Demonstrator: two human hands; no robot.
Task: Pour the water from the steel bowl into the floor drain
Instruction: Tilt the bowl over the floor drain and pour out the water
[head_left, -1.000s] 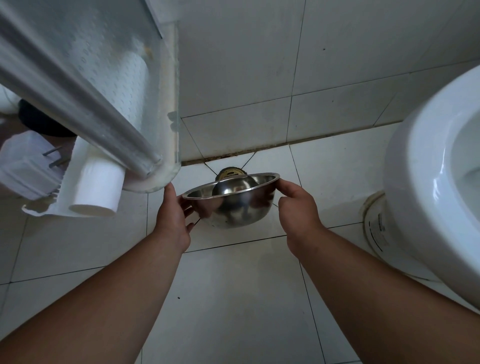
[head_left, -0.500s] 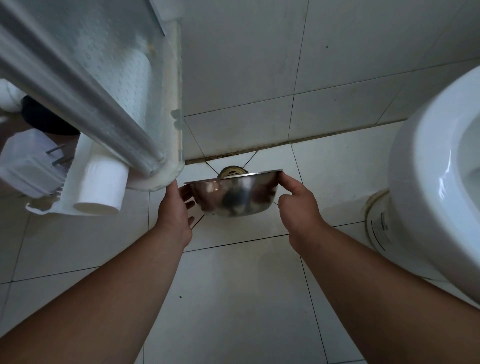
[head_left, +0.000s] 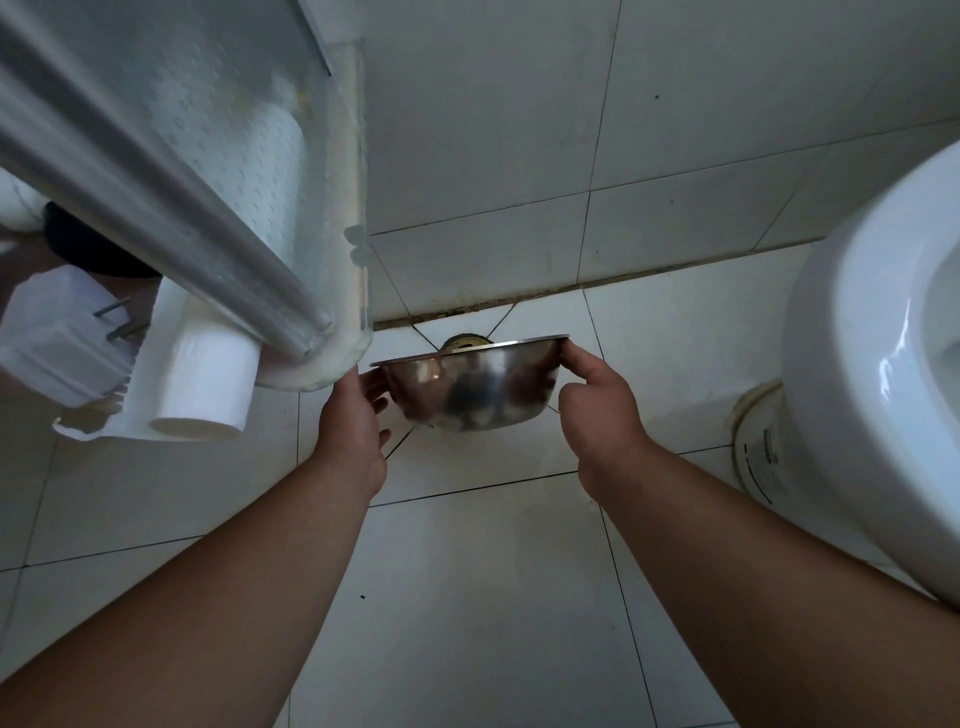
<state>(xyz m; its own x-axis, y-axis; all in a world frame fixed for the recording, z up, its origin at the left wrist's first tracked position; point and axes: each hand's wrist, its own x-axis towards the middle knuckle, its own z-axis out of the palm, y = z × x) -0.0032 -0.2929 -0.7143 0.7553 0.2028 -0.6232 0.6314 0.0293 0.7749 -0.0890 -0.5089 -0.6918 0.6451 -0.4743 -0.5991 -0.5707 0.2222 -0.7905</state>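
I hold a shiny steel bowl (head_left: 472, 389) above the white tiled floor, tipped away from me so that only its outer side and rim edge show. My left hand (head_left: 353, 415) grips the rim on the left, my right hand (head_left: 597, 410) pinches the rim on the right. Just beyond the far rim, the round brass floor drain (head_left: 465, 341) peeks out near the wall base. The bowl's inside and any water are hidden.
A white toilet (head_left: 857, 389) stands at the right with its base (head_left: 758, 447) on the floor. A glass shelf with a metal rail (head_left: 171, 208) juts out at upper left, a paper roll (head_left: 208, 384) beneath it. Tiled wall (head_left: 493, 156) rises behind the drain.
The bowl has tipped forward, away from me: its inside showed a second ago and now only the outer side faces me. Both hands keep their grip.
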